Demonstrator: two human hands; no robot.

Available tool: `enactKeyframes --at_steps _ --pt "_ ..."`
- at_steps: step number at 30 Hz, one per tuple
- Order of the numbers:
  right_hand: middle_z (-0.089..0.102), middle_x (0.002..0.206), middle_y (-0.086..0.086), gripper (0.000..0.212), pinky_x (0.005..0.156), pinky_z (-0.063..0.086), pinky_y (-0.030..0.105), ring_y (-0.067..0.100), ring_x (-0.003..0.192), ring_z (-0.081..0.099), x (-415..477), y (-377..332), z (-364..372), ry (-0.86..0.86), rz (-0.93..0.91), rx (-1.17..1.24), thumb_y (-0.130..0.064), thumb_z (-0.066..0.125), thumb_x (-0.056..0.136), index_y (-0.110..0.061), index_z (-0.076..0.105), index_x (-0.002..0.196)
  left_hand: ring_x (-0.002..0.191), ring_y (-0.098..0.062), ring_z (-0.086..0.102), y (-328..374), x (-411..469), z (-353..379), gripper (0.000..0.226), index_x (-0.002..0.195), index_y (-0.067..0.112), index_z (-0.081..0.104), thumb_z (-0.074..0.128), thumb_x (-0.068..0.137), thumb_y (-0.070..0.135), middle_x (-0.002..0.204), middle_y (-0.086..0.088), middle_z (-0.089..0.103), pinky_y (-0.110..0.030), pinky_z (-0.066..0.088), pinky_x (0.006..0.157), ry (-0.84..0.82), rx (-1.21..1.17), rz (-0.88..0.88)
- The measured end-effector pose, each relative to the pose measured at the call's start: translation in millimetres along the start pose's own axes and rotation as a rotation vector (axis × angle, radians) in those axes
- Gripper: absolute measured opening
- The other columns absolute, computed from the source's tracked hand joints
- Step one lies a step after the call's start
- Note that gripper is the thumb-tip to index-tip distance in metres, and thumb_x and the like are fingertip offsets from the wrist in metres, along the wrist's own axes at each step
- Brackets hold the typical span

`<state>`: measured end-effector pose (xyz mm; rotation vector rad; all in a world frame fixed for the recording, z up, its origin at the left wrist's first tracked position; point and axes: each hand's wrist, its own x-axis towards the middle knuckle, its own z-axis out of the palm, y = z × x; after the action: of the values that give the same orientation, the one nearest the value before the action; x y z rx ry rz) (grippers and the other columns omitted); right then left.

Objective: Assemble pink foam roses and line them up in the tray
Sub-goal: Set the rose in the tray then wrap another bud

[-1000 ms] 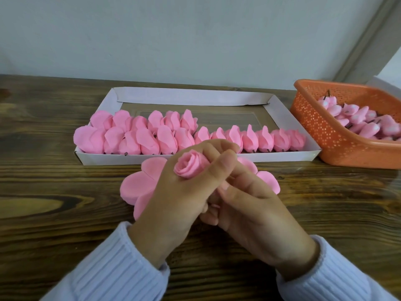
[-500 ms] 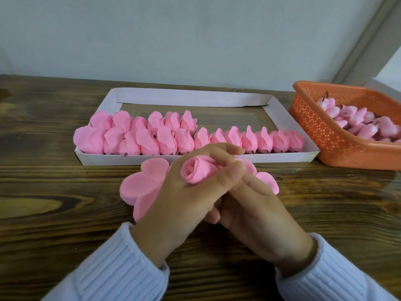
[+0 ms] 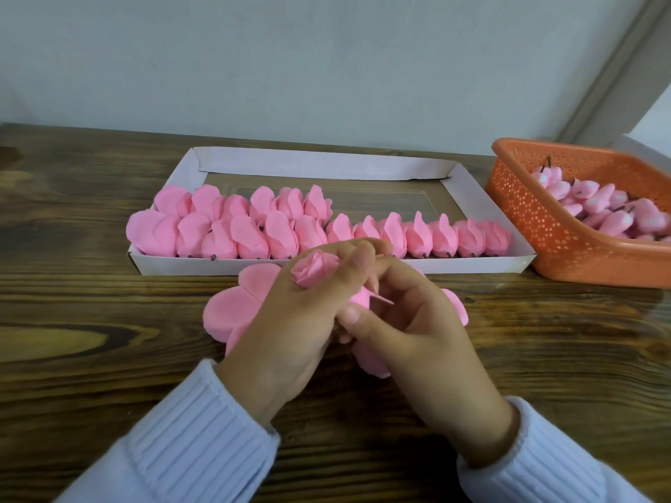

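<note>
Left hand point(image 3: 287, 328) grips the bud point(image 3: 313, 272), right hand point(image 3: 421, 332) pinches a petal point(image 3: 361, 297). Foam looks light and squishy, so hold near the base, gently.

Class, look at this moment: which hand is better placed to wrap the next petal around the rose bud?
Right. The left hand is busy gripping the rose bud, steadying it. The right hand pinches a loose petal just beside the bud's base, so it can likely fold that petal up.
</note>
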<state>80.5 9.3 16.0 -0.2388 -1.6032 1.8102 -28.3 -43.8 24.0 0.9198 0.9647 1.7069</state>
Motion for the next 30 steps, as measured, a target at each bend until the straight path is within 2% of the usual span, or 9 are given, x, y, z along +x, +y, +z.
enactKeyframes --at_steps 4,7,9,12,17,21,26,28,30 --pt "0.068 0.071 0.002 0.015 0.058 0.051 0.017 0.010 0.063 0.065 0.7 -3.0 -2.5 -0.092 0.138 0.148 -0.017 0.057 0.085 -0.002 0.060 0.089 0.056 -0.024 0.053 2.9 -2.4 -2.3 0.036 0.059 0.022 0.067 0.077 0.064 0.056 0.108 0.002 0.070 -0.032 0.043 0.051 -0.097 0.020 0.016" --pt "0.069 0.079 0.008 0.023 0.068 0.055 0.024 0.016 0.071 0.067 3.3 -7.8 -4.0 -0.190 0.284 0.260 -0.022 0.055 0.086 -0.004 0.066 0.095 0.046 -0.016 0.056 4.5 -3.4 -2.1 0.045 0.056 0.020 0.065 0.069 0.067 0.064 0.106 0.003 0.071 -0.018 0.041 0.044 -0.091 0.025 0.036" --pt "0.069 0.090 0.012 0.027 0.076 0.057 0.032 0.022 0.081 0.068 5.1 -10.2 -7.0 -0.175 0.262 0.107 -0.018 0.054 0.089 0.002 0.060 0.107 0.067 -0.015 0.069 1.8 -1.7 -2.8 0.049 0.056 0.019 0.064 0.070 0.063 0.067 0.099 0.000 0.071 -0.026 0.051 0.047 -0.053 0.045 0.047" --pt "0.069 0.104 0.012 0.021 0.086 0.054 0.038 0.026 0.098 0.067 7.8 -12.3 -8.9 -0.110 0.087 -0.333 -0.006 0.059 0.092 0.000 0.062 0.111 0.091 -0.029 0.068 -3.7 2.0 -4.8 0.053 0.080 0.019 0.075 0.074 0.060 0.068 0.089 -0.010 0.070 -0.051 0.057 0.079 0.006 0.068 0.066" --pt "0.069 0.097 -0.001 0.013 0.084 0.053 0.024 0.012 0.090 0.068 13.3 -23.6 -4.3 -0.089 0.007 -0.608 -0.003 0.071 0.083 -0.011 0.067 0.092 0.102 -0.028 0.062 -2.6 4.1 -3.6 0.047 0.053 0.023 0.060 0.069 0.063 0.068 0.093 -0.008 0.067 -0.053 0.048 0.097 0.038 0.045 0.094" --pt "0.062 0.081 -0.011 0.010 0.075 0.051 0.028 0.008 0.077 0.064 20.5 -30.5 0.5 -0.156 -0.002 -0.924 -0.010 0.072 0.083 -0.014 0.063 0.087 0.097 -0.019 0.065 -1.4 6.9 -4.1 0.046 0.049 0.018 0.056 0.064 0.075 0.055 0.091 -0.002 0.070 -0.040 0.050 0.083 0.122 0.017 0.070" --pt "0.063 0.076 -0.005 0.013 0.076 0.055 0.038 0.016 0.073 0.064 31.2 -35.6 2.6 -0.240 0.095 -0.826 -0.012 0.070 0.085 -0.014 0.062 0.095 0.093 -0.017 0.065 1.0 9.3 -3.9 0.031 0.067 0.024 0.066 0.059 0.081 0.052 0.087 0.001 0.068 -0.036 0.055 0.081 0.264 0.097 0.249" --pt "0.065 0.086 0.016 0.019 0.076 0.056 0.040 0.029 0.076 0.062 38.5 -38.6 -5.9 -0.319 0.255 -0.650 -0.009 0.067 0.088 0.002 0.060 0.101 0.095 -0.021 0.063 0.2 8.0 -3.7 0.028 0.091 0.025 0.063 0.052 0.090 0.051 0.093 -0.002 0.065 -0.046 0.053 0.088 0.336 0.148 0.385" --pt "0.065 0.091 0.019 0.021 0.075 0.054 0.029 0.021 0.078 0.063 49.7 -45.8 -16.9 -0.327 0.376 -0.361 -0.007 0.064 0.087 0.007 0.059 0.102 0.098 -0.022 0.062 0.8 8.2 -5.8 0.031 0.101 0.025 0.058 0.042 0.095 0.051 0.099 -0.003 0.064 -0.046 0.050 0.090 0.406 0.126 0.443"
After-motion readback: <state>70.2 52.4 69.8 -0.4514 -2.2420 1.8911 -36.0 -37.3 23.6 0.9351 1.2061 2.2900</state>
